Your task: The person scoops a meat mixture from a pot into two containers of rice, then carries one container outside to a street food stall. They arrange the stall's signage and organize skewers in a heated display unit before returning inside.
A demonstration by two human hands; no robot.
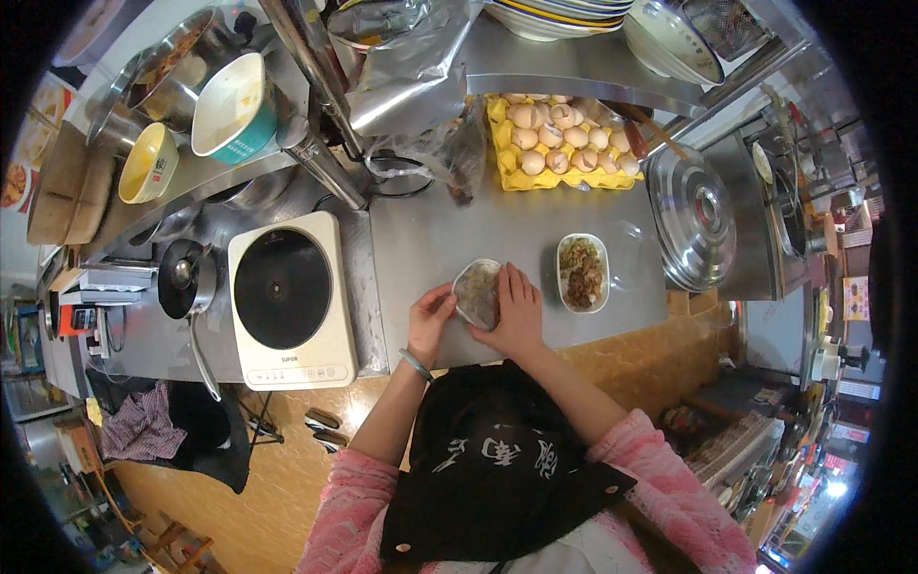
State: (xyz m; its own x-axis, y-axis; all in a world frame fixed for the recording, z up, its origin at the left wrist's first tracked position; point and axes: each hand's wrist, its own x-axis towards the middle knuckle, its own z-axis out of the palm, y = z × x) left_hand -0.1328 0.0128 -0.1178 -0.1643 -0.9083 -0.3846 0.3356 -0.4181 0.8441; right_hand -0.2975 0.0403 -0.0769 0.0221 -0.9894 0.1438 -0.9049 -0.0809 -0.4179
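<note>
A small white takeaway container with a cloudy clear lid sits between my hands on the stainless steel counter. What is inside shows only as a pale blur through the lid. With thumb and fingers, my left hand grips its left rim. My right hand lies over the right side, fingers spread along the edge, hiding that part. To the right, an uncovered white container holds chopped vegetables and browned food. Beside it lies a clear plastic lid.
A yellow egg tray with cracked eggshells stands at the back, near a large metal lid. Leftward are an induction cooker and a small pan. Overhead shelves carry a teal-sided container, a yellow bowl and stacked plates.
</note>
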